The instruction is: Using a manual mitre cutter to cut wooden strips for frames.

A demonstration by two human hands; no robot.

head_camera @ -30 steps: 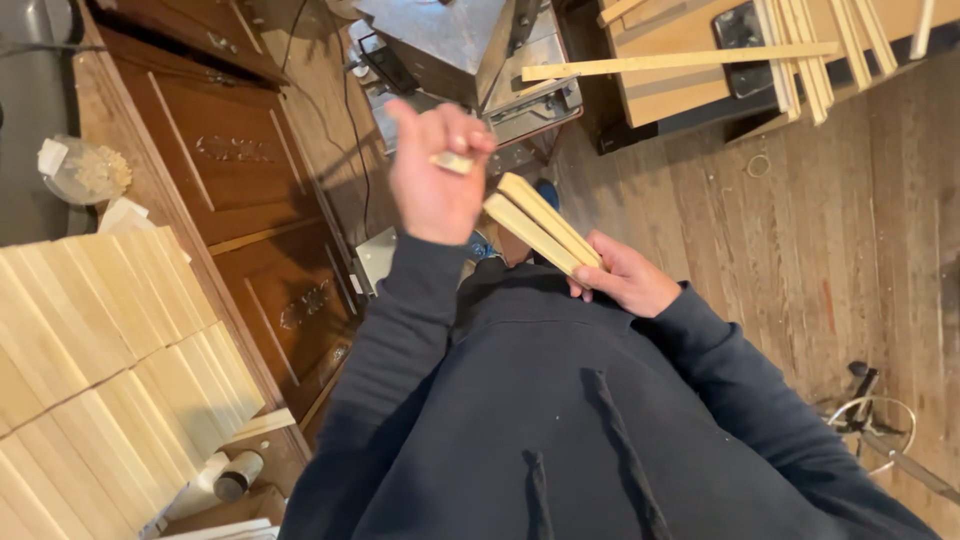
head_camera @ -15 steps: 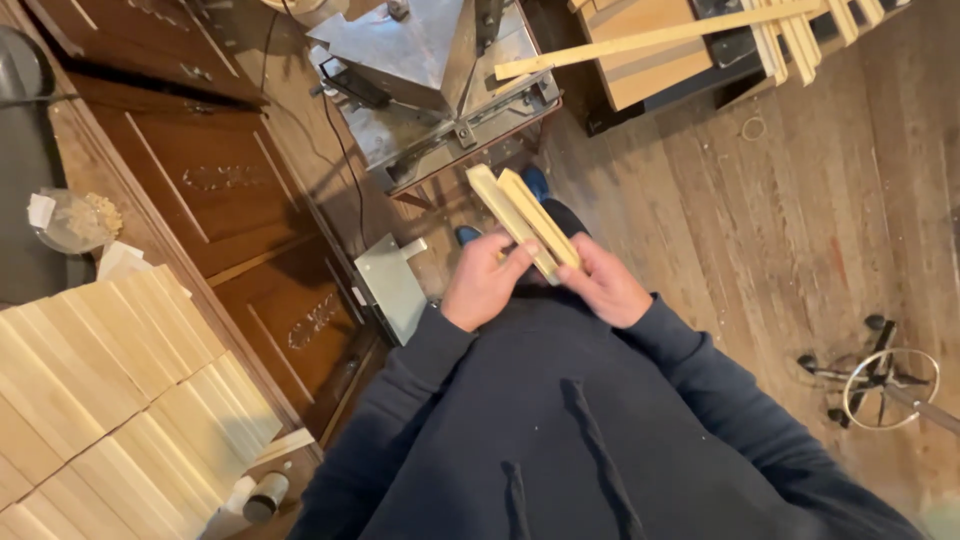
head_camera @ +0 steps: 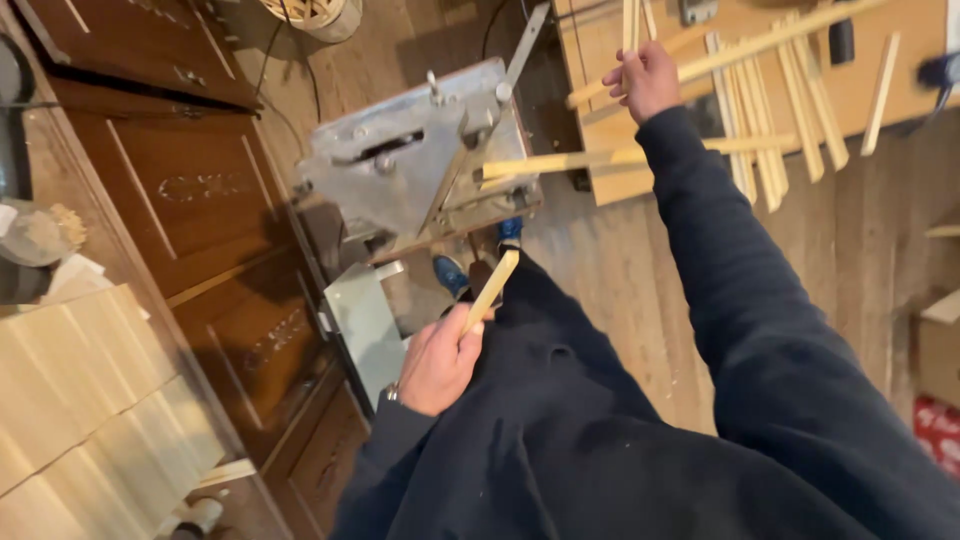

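We see the left hand low in the view, close to the person's dark sweater. Its fingers are curled tight around the lower end of 1 short pale wooden strip, which rises out of the fist and tilts up and to the right, its free end near the blue shoes on the plank floor.

The right hand is stretched far out over the wooden counter at the top of the view. Its fingers are closed around thin wooden slats that stick up past the knuckles; we cannot tell how many it holds. More loose slats lie scattered on the counter just right of that hand, some touching and crossing each other.

Between the 2 hands stands a grey metal machine on the floor, with 1 long slat resting across its right side and passing behind the right sleeve. A dark carved wooden door panel lies to the left of the machine. Stacks of pale boards fill the lower left corner, well apart from both hands.
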